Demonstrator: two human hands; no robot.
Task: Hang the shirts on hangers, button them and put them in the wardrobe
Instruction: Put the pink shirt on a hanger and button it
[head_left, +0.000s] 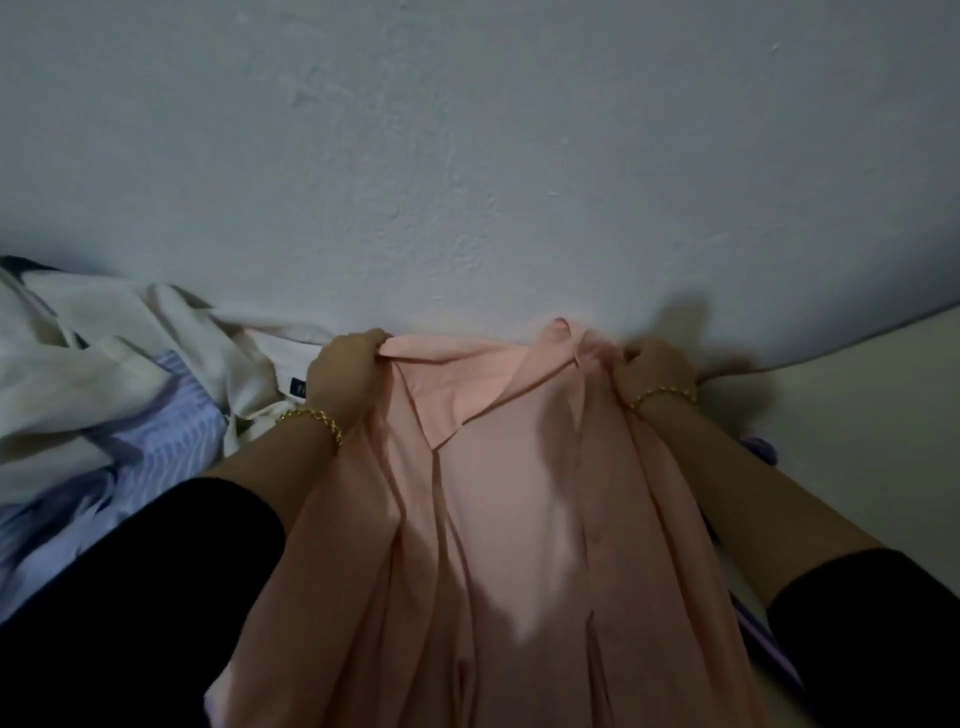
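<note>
Black sleeves (156, 571) nearest, both forearms bare past them, a gold chain bracelet (311, 418) on each wrist. Pink shirt (498, 493) held up between the arms, thin cloth, front open, no button done up as far as shows. Its long axis runs from the person outward: hem off the near edge of view, collar (457, 384) at the far end, opened toward the camera. Left hand (345, 364) has its fingers curled tight round the left shoulder seam; right hand (654, 366) is bunched on cloth at the right shoulder, just beside the collar stand. Hands level, well apart, neither nearer the collar by much; the shirt is stretched between them, neck gap roughly midway. No hanger in view, no wardrobe either. Judgement: step in hand is spreading the shirt for a hanger, so one hand must let go to fetch it, and the neck gap, far end and centre, is where it has to enter. A loose heap lies to the left on what looks like a bed: blue-striped shirt (156, 431) nearer, white shirt (78, 374) over and beyond it. Scrap of purple cloth (761, 449) under the right forearm, kind not clear. Pale bed top (857, 405) at far right. Grey-white wall (467, 156) behind everything.
</note>
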